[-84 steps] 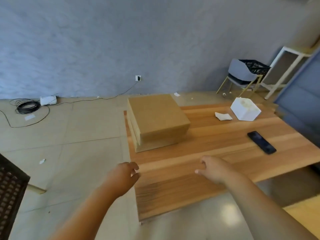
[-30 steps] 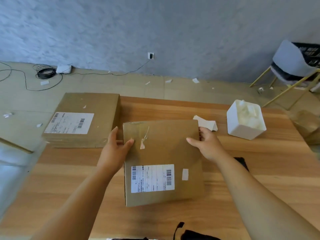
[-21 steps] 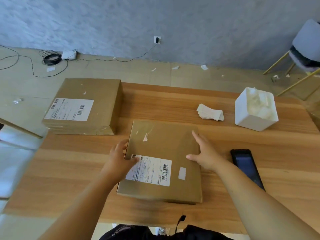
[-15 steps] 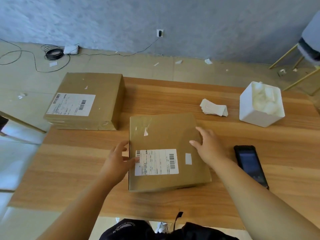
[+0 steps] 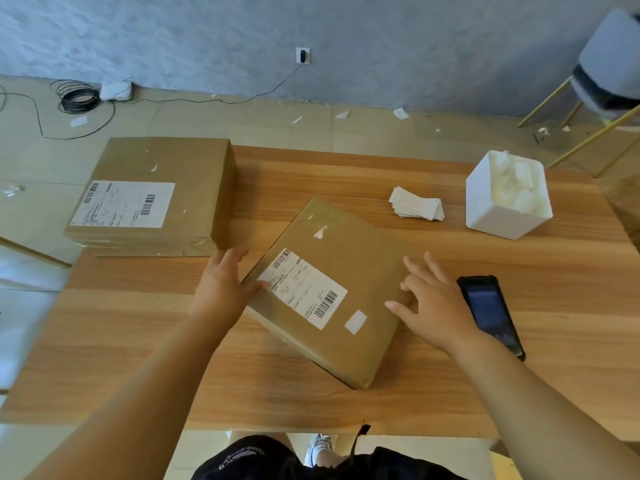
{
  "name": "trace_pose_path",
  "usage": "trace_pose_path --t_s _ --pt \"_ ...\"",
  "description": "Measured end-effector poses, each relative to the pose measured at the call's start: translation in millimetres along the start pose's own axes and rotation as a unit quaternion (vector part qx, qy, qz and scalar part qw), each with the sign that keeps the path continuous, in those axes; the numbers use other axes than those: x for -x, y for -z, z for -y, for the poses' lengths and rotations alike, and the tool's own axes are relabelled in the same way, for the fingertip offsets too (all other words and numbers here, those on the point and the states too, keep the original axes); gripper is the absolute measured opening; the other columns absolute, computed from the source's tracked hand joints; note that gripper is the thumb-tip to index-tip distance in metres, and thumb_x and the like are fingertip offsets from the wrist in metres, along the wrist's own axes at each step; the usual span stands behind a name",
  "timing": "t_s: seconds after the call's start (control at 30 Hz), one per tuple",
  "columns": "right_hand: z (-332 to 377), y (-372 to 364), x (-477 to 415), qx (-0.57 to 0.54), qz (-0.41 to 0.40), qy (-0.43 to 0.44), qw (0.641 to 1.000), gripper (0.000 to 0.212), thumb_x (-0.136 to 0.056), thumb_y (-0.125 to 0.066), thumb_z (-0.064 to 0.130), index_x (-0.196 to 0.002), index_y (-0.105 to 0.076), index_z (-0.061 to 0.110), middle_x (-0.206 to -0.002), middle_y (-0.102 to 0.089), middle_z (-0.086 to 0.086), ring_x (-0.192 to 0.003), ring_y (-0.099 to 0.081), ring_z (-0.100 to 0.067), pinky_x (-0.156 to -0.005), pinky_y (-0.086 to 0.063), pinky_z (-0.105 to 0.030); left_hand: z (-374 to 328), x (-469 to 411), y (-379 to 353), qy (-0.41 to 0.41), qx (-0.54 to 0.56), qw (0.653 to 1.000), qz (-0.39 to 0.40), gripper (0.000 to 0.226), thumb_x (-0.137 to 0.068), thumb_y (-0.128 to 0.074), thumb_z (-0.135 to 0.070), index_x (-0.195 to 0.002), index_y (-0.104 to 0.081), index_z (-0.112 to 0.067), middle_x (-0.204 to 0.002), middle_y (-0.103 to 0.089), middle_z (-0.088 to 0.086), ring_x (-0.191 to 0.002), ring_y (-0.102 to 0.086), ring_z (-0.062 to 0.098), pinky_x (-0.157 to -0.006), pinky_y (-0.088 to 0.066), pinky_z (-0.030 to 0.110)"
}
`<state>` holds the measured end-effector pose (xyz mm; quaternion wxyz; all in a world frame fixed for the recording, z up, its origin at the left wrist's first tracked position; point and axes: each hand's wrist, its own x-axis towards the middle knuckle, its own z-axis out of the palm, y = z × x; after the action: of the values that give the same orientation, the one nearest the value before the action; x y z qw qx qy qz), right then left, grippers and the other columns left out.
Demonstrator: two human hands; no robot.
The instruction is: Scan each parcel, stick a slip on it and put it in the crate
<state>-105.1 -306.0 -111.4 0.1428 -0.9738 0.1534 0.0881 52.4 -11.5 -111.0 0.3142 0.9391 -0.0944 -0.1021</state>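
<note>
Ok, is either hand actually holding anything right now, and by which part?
Nothing is gripped. The left hand and right hand rest open on the near parcel, at its left and right corners.

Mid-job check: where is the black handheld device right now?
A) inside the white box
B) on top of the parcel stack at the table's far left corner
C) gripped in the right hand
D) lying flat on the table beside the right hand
D: the black handheld device lies flat on the table with no fingers round it, while the right hand spreads straight fingers on the right edge of the parcel.
</note>
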Motion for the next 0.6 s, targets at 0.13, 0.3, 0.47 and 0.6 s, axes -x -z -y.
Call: trace_pose_path --t_s 0.13,0.3,0.47,0.6 --pt "2.0 -6.1 15.4 0.007 0.001 -0.004 1.000 0.066 -0.088 -0.041 0.064 -0.145 -0.029 0.033 -0.157 -0.021 0.005 -0.145 -0.014 -0.017 -0.115 -0.020 -0.045 -8.0 2.8 -3.5 0.032 -0.063 0.997 -0.044 0.060 -0.078 -0.070 -0.043 -0.127 -0.048 -0.016 -0.128 -0.045 0.011 -0.118 -0.040 0.033 -0.094 -0.040 0.045" --pt "14.2 -8.3 10.7 0.077 0.006 -0.046 0.996 0.063 -0.093 -0.029 0.062 -0.148 -0.023 0.032 -0.155 -0.024 0.000 -0.140 -0.022 -0.023 -0.109 -0.029 -0.043 -13.0 36.0 -18.9 0.059 0.009 0.997 -0.045 0.064 -0.074 -0.075 -0.038 -0.125 -0.044 -0.013 -0.131 -0.031 0.012 -0.120 -0.034 0.033 -0.101 -0.035 0.043" --pt "27.1 -11.1 22.9 0.126 -0.053 -0.044 0.990 0.052 -0.094 -0.039 0.054 -0.131 -0.052 0.019 -0.127 -0.053 -0.008 -0.111 -0.051 -0.029 -0.080 -0.044 -0.036 -17.2 45.6 -29.0 0.004 0.028 0.999 -0.018 0.045 -0.079 -0.072 -0.029 -0.117 -0.054 -0.012 -0.129 -0.035 0.007 -0.117 -0.042 0.026 -0.096 -0.039 0.033" --pt "24.9 -7.6 41.9 0.107 -0.163 0.034 0.980 0.024 -0.078 -0.075 0.032 -0.093 -0.075 0.013 -0.079 -0.064 -0.004 -0.062 -0.060 -0.024 -0.047 -0.035 -0.024 -26.5 27.5 -29.0 -0.042 -0.007 0.999 -0.015 0.040 -0.086 -0.065 -0.021 -0.122 -0.058 -0.007 -0.131 -0.045 0.006 -0.111 -0.049 0.021 -0.089 -0.035 0.024"
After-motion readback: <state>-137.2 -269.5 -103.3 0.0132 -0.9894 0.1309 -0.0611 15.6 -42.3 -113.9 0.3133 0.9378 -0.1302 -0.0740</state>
